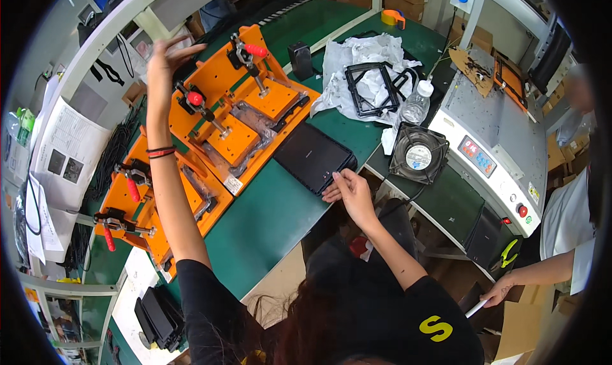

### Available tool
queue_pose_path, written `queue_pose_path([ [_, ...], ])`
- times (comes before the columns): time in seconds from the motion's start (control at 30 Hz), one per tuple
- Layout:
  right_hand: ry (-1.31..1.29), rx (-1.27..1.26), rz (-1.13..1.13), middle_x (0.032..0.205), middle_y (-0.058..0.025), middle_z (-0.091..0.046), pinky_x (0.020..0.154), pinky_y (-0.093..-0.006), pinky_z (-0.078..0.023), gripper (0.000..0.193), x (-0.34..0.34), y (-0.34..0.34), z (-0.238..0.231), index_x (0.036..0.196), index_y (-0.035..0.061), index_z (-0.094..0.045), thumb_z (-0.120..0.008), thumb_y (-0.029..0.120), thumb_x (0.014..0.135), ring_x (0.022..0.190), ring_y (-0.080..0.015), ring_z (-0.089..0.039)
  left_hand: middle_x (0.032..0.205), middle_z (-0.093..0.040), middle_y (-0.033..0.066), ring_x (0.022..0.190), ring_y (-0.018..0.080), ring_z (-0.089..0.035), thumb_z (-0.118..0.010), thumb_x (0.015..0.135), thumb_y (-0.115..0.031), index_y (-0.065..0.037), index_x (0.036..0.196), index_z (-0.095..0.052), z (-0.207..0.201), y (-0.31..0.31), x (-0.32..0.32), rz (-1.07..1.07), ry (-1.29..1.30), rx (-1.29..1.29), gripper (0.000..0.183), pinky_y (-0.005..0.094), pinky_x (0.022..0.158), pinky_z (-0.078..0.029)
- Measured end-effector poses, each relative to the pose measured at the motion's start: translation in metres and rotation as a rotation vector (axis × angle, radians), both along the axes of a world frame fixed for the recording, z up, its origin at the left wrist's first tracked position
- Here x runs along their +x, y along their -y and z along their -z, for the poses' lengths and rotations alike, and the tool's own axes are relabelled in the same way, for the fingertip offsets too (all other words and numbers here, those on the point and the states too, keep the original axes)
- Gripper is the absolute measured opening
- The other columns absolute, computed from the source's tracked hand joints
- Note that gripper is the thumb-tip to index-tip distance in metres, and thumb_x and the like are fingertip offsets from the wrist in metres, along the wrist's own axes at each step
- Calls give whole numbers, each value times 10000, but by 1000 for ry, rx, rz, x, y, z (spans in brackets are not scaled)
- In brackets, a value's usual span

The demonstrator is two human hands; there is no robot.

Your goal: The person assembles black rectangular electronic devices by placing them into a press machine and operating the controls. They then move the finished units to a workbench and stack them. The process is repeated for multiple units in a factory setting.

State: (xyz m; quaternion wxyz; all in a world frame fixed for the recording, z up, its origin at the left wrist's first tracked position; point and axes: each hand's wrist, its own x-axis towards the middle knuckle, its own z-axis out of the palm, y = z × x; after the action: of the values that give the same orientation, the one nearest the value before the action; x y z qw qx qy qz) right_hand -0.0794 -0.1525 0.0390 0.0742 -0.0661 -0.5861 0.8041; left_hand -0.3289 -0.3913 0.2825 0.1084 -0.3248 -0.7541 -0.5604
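Note:
My left hand (167, 58) is raised beside the back plate of an orange clamping fixture (220, 72). Its fingers are stretched out and hold nothing. With my right hand (350, 194) I grip the near right corner of a flat black rectangular panel (313, 158), which lies on the green bench in front of the fixture. Toggle clamps with red handles (256, 50) press orange plates (268, 98) down in the fixture, and clear plastic film (245, 116) shows around these plates. A second orange fixture (175, 202) stands to the left, partly behind my left forearm.
Right of the panel are a black cooling fan (417, 156), a clear bottle (417, 102) and black frames (371, 89) on white paper. A machine with a digital display (477, 156) stands farther right. Another person's hand (498, 290) holds a white stick there. Black parts (159, 317) lie lower left.

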Motion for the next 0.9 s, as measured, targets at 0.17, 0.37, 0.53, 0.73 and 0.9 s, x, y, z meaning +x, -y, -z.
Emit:
queue_pose_path([
  [0.17, 8, 5, 27, 720, -179, -643, 578, -273, -557, 283, -2, 8, -2, 812, -40, -494, -467, 186, 979, 636, -213, -673, 955, -687, 147, 906, 259, -641, -342, 998, -350, 44, 1177, -525, 54, 2, -12, -59, -238, -642, 469, 341, 872, -453],
  [0.37, 23, 26, 80, 711, -180, -645, 570, -276, -559, 292, -10, 1, 0, 792, -42, -495, -471, 184, 976, 635, -218, -681, 883, -671, 146, 869, 353, -610, -407, 977, -284, -46, 1032, -590, 59, -16, -1, -240, -377, -1021, 306, 422, 737, -479],
  [0.53, 41, 128, 49, 675, -168, -640, 525, -275, -551, 302, -11, 5, 1, 802, -61, -515, -478, 185, 973, 599, -205, -673, 946, -643, 128, 942, 309, -597, -518, 916, -177, -38, 1080, -556, 62, -20, 22, -374, -838, -963, 219, 436, 882, -436],
  [0.73, 83, 279, 55, 589, -146, -615, 455, -269, -522, 329, -5, 1, 5, 776, -51, -516, -490, 215, 968, 509, -184, -644, 1032, -590, 105, 1031, 261, -539, -601, 829, -83, -32, 1175, -516, 115, -58, 132, -271, -781, -569, 360, 471, 1021, -310],
  [0.9, 100, 598, 258, 539, -132, -582, 457, -370, -495, 306, 22, -9, -9, 777, -14, -502, -500, 235, 954, 490, -269, -631, 1214, -535, 193, 1161, 311, -500, -360, 979, -293, 26, 1255, -421, 179, -103, 218, 12, -4, 144, 427, 408, 1051, -301],
])
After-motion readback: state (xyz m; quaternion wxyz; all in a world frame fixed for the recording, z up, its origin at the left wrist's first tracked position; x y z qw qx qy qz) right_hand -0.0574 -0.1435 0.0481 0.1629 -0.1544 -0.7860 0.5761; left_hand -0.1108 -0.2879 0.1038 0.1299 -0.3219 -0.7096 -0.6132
